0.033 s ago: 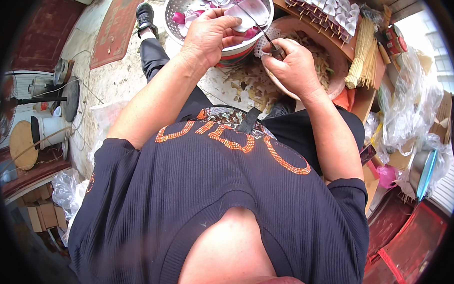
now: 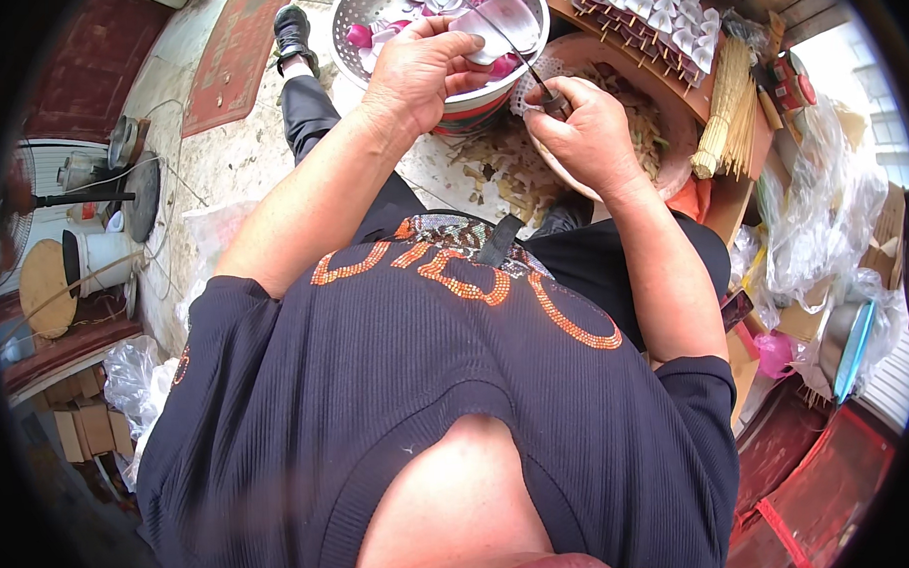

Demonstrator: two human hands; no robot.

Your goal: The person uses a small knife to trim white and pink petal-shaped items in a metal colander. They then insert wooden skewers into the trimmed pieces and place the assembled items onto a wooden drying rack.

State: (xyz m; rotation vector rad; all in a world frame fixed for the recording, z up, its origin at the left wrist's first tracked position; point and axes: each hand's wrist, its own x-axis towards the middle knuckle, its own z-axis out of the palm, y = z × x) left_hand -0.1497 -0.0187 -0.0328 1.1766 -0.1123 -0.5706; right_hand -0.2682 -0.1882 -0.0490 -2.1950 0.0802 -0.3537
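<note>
Overhead, colander [image 2: 365,7] of pink pieces [image 2: 358,34], peel-filled basin [image 2: 684,126]

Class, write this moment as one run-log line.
left hand: holds pale slice over colander | right hand: grips knife

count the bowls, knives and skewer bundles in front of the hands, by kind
metal colander: 1
round basin of peelings: 1
knife, held in right hand: 1
bundle of bamboo skewers: 1
pale slice in left hand: 1
total: 5
</note>
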